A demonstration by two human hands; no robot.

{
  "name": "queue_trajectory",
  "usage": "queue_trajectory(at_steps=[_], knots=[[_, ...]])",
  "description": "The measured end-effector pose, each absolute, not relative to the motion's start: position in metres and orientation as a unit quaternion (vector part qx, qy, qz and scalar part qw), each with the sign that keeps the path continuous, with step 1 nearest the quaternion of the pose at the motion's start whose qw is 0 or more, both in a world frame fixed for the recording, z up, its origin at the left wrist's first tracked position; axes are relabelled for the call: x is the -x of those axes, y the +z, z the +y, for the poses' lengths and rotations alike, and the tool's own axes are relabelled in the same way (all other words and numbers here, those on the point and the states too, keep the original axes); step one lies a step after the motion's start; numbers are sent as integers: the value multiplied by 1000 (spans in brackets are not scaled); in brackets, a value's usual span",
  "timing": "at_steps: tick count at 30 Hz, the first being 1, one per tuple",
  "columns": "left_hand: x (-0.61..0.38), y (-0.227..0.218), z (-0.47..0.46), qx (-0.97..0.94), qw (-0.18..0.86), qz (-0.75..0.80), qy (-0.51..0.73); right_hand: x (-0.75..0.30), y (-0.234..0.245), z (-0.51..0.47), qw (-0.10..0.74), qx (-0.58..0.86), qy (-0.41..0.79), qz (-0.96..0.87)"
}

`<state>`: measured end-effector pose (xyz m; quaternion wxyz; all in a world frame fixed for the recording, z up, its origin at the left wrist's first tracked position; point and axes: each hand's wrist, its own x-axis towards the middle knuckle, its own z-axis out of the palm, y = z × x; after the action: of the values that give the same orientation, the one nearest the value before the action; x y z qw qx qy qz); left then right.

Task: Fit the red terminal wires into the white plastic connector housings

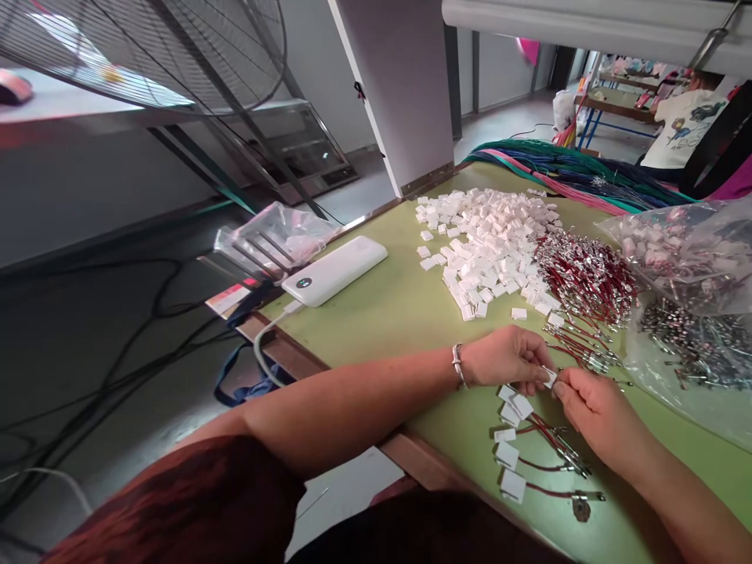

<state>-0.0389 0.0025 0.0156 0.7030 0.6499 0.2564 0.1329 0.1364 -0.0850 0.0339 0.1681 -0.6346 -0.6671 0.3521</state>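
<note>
Work surface: a green tabletop (405,305) with a brown edge, tilted across the view and crowded on its far and right sides.
Power bank: a white power bank (338,270) with a small dark display lies near the left edge, a white cable (257,348) plugged into its near end.
Room: a wire-caged fan (176,55) stands at upper left; dark cables (158,290) trail over the floor below.
Background: a person in a printed white shirt (685,129) is by another table with blue legs at upper right.
Wire bundle: long green, blue and pink wires (564,172) stretch along the far edge.
Supplies: a heap of white housings (487,235) adjoins a tangle of dark red leads (587,274) with metallic ends; clear plastic bags (693,251) of parts lie at right.
Connector in hand: a small, white, block-shaped housing (550,378), between the two hands above the tabletop.
Left hand: the braceleted left hand (510,359) pinches that housing between thumb and fingers.
Right hand: fingertips of the right hand (591,403) meet just beside the housing; whether they grip anything cannot be told.
Nearby row: white housings with red leads (513,486) lie below the hands, leads pointing right.
</note>
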Motion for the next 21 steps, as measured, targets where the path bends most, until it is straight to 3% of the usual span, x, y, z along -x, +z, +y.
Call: queue_trajectory(at_steps=[2, 6, 9, 16, 21], knots=[[43, 22, 6, -734, 617, 237, 152, -136, 38, -87, 138, 635, 326, -687], [53, 27, 24, -854, 303, 309, 287, -133, 50, -93, 94, 603, 329, -721], [53, 19, 36, -884, 165, 369, 236, -144, 55, -91, 79, 595, 310, -737], [46, 6, 41, -909, 139, 343, 191, -189, 49, -73, 49, 685, 137, -714], [50, 13, 38, -872, 222, 352, 256, -174, 37, -71, 63, 658, 90, -745]])
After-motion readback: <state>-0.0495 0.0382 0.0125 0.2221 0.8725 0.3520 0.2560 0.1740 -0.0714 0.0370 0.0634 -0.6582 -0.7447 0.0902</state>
